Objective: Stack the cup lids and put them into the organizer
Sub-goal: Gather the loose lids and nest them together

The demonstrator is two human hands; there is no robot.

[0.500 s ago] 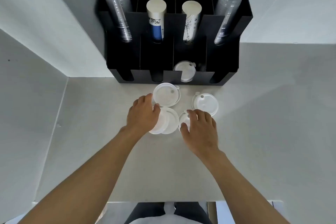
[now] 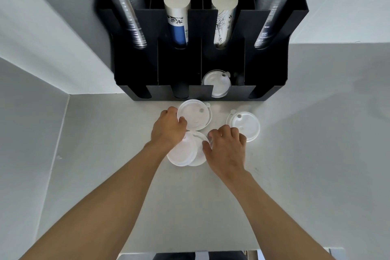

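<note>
While the left hand (image 2: 168,127) pinches the lid (image 2: 193,117) nearest the organizer (image 2: 211,57), right-hand fingers (image 2: 223,133) curl over another, grip hidden. Two overlapped lids (image 2: 185,151) below could slide apart on the worktop (image 2: 306,154); thin rims might slip mid-lift.

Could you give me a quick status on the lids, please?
Left hand gripping far lid. Right hand on near lids. Organizer unobstructed.
</note>
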